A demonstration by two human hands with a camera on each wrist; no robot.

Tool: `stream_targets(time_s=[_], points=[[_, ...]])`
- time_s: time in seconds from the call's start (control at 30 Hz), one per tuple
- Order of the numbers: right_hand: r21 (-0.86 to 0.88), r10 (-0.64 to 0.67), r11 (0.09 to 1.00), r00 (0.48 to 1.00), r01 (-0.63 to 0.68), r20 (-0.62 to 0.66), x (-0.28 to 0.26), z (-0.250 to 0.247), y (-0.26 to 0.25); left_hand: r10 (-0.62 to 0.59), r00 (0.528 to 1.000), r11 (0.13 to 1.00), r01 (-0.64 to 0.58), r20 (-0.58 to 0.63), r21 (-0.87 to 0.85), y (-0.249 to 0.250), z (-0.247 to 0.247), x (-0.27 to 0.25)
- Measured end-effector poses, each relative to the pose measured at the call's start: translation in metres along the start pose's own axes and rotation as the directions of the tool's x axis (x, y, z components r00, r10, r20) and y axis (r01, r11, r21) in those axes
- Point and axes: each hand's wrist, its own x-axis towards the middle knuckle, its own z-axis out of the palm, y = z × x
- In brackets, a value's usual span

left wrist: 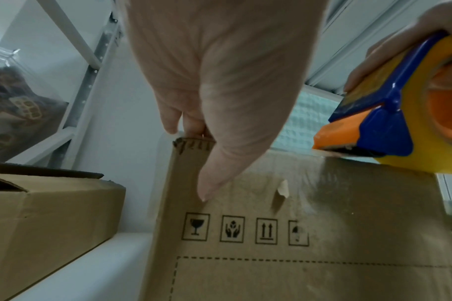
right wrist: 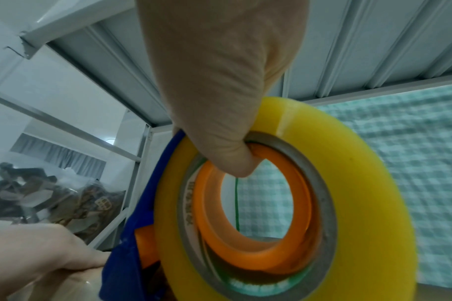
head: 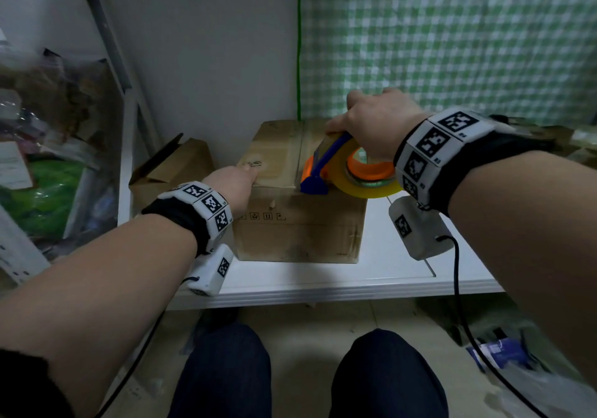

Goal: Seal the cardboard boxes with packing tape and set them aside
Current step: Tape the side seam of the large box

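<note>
A closed cardboard box with handling symbols printed on its front stands on the white shelf. A strip of clear tape runs along its top seam. My right hand grips a blue and orange tape dispenser loaded with a yellowish tape roll, its thumb hooked into the core. The dispenser's cutter end sits at the box's front top edge. My left hand holds the box's front left corner, fingers over the top edge and thumb down the front face.
A second cardboard box with a raised flap lies on the shelf to the left. Clear bags of goods fill a metal rack at far left. A green checked cloth hangs behind on the right. My knees sit below the shelf edge.
</note>
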Motion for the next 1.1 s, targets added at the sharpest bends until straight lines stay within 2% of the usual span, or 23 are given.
stream_targets(time_s=[0.2, 0.33, 0.4, 0.53, 0.83, 1.1], points=[[-0.017, -0.018, 1.0, 1.0, 0.018, 0.002, 0.002, -0.001, -0.003, 0.044, 0.999, 0.997, -0.045, -0.026, -0.061, 0.017, -0.007, 0.003], [0.0, -0.007, 1.0, 1.0, 0.007, 0.018, 0.004, -0.001, -0.003, 0.171, 0.981, 0.968, -0.185, -0.093, -0.17, 0.042, -0.007, 0.01], [0.021, 0.004, 1.0, 1.0, -0.004, 0.022, 0.006, 0.0, -0.003, 0.188, 0.974, 0.947, -0.214, -0.131, -0.238, 0.046, -0.004, 0.013], [0.081, 0.033, 0.996, 0.998, -0.036, 0.047, 0.012, -0.001, -0.008, 0.168, 0.979, 0.943, -0.194, -0.115, -0.27, 0.039, 0.001, 0.016], [0.058, 0.021, 0.998, 0.999, -0.019, -0.028, 0.034, -0.016, -0.048, 0.115, 0.991, 0.973, -0.126, -0.069, -0.194, 0.003, 0.002, 0.013], [0.149, 0.05, 0.988, 0.999, -0.05, 0.002, 0.006, -0.009, -0.018, 0.066, 0.997, 0.987, -0.07, -0.031, -0.144, 0.01, 0.001, 0.015]])
